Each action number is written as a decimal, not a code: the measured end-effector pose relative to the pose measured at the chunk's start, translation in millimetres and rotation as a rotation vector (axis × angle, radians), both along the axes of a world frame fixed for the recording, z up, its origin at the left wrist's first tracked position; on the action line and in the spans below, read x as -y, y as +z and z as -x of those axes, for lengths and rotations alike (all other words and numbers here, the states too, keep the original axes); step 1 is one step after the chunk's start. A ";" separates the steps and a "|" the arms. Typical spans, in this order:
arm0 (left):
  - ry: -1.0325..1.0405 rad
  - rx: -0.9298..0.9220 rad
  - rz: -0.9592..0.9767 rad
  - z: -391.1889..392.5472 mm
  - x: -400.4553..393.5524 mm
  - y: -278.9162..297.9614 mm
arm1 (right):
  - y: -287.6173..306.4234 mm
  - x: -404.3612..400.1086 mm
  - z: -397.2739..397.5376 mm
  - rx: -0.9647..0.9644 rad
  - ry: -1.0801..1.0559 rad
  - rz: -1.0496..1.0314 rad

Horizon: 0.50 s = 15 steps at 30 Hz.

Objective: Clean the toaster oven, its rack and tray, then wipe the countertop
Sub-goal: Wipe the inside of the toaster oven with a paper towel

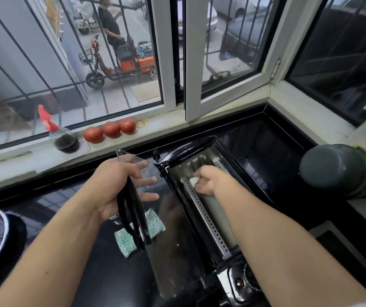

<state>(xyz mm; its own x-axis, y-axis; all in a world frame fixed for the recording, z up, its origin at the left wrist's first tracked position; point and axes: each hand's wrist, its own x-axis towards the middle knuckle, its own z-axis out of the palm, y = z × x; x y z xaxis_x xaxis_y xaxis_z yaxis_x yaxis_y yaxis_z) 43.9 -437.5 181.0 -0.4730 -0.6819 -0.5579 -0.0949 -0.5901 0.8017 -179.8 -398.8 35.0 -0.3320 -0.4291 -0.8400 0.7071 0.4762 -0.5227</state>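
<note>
We have the toaster oven point(210, 196) lying on the black counter point(102, 273) with its opening turned up toward us, its long axis running from near us on the right away toward the window. Our right hand point(206, 180) is inside the cavity at its far end, fingers curled round a small white cloth point(194, 180) and pressing it against the perforated metal strip point(204, 216) that runs the length of the oven. Our left hand point(120, 185) holds the glass door point(133, 191) open to the left of the cavity, thumb and palm on its dark handle point(128, 218), fingers spread flat on the glass.

The strip stretches from the right hand back toward our body, so we judge the coming wipe is a pull along that long axis, toward us, and the right hand is the one placed for it. A green mesh scrubber point(155, 222) lies on the counter under the door, nearer the left hand. Three tomatoes point(111, 130) and a spray bottle point(64, 138) sit on the windowsill, well apart from the work.
</note>
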 end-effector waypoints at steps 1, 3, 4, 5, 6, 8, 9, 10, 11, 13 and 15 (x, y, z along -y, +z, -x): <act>-0.002 0.004 0.004 0.6 -0.5 1.3 | 8.7 -5.6 1.0 -0.007 0.062 0.002; 0.005 0.020 0.008 1.5 -1.2 2.2 | 17.1 -11.3 3.5 -0.072 0.160 0.000; -0.001 0.022 0.012 2.6 -2.1 3.3 | 24.0 -14.5 4.5 -0.112 0.184 0.033; -0.002 0.024 0.015 1.5 -2.5 3.0 | 31.9 -16.6 4.1 -0.142 0.209 0.079; -0.004 0.027 0.020 1.5 -2.2 3.3 | 42.1 -19.6 5.0 -0.204 0.263 0.140; -0.004 0.034 0.020 0.2 -1.0 1.6 | 70.2 -31.5 5.0 -0.501 0.451 0.243; -0.002 0.033 0.020 -0.3 0.0 0.6 | 83.3 -36.9 3.9 -0.720 0.561 0.250; 0.000 0.029 0.016 -0.2 0.6 -0.3 | 90.2 -39.5 4.3 -0.955 0.664 0.212; 0.004 0.028 0.012 -0.4 1.3 -1.1 | 89.9 -39.8 4.8 -1.148 0.765 0.129; 0.005 0.020 0.007 -0.6 2.0 -2.6 | 82.0 -41.3 1.6 -1.345 1.034 -0.063; -0.004 0.004 0.001 -1.4 1.8 -3.6 | 65.2 -46.4 -2.0 -1.343 1.381 -0.279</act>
<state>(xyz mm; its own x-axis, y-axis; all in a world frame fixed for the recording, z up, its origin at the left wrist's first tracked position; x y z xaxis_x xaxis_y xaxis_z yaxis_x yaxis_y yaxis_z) 45.3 -439.4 177.5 -0.4740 -0.6803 -0.5590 -0.1005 -0.5889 0.8019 -177.8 -352.5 100.2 -0.3179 -0.8360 -0.4473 -0.8978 0.4170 -0.1413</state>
